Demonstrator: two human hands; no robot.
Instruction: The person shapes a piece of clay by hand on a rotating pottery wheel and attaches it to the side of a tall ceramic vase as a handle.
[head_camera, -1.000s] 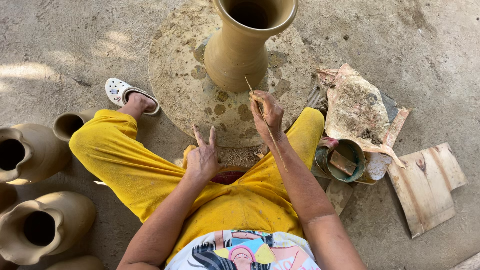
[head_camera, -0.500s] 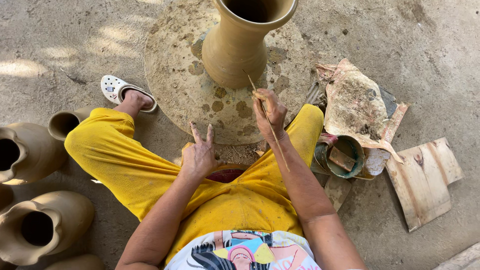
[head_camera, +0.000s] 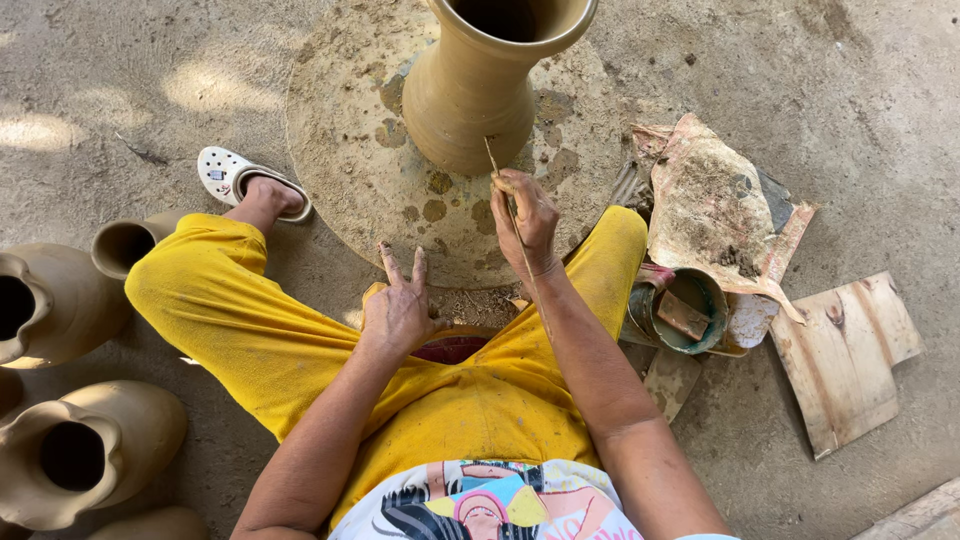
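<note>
Both hands differ: right (head_camera: 525, 215) grips a thin stick (head_camera: 512, 225) near the hollow vase (head_camera: 485, 80), left (head_camera: 400, 305) splayed, holding nothing

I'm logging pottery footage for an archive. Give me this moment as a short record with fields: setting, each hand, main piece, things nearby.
Setting: person seated on a dirt floor at a round clay-smeared wheel
Right hand: grips a thin stick, its tip at the base of the vase
Left hand: empty, fingers spread, at the near edge of the wheel
Main piece: tall unfired clay vase, upright on the wheel
Left side: several finished clay pots
Right side: small bowl, muddy cloth, wooden board
</note>
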